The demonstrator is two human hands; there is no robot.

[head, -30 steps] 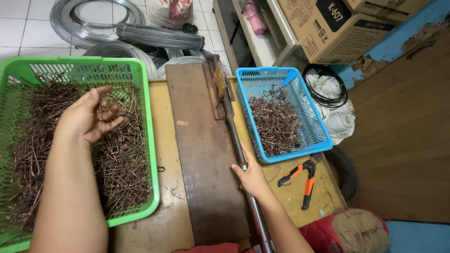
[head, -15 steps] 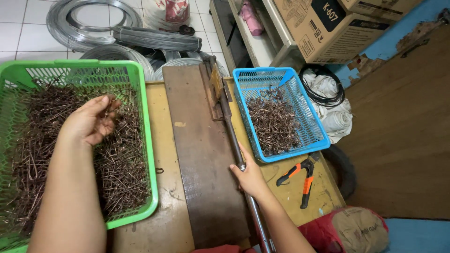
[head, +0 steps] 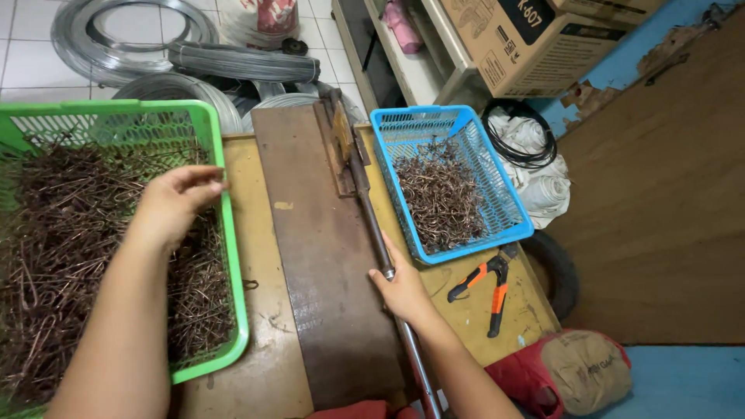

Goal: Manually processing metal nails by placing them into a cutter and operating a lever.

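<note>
My left hand (head: 172, 206) hovers over the right side of a green basket (head: 230, 256) full of rusty brown wire pieces (head: 70, 256), fingers pinched together at the basket's rim; whether they hold a wire piece I cannot tell. My right hand (head: 400, 289) is closed on the long metal lever handle (head: 372, 229) of a cutter hinged at the far end of a dark steel plate (head: 318, 256). To the right stands a blue basket (head: 500, 190) holding short bent wire pieces (head: 442, 198).
Orange-handled pliers (head: 487, 285) lie on the yellow table (head: 248, 194) near its right edge. Coils of grey wire (head: 116, 39) lie on the tiled floor beyond. A cardboard box (head: 528, 35), a black cable coil (head: 528, 143) and a red-and-tan bag (head: 574, 372) sit to the right.
My left hand has moved right from the middle of the green basket to its right rim, with the fingers drawn together. My right hand stays on the lever handle.
</note>
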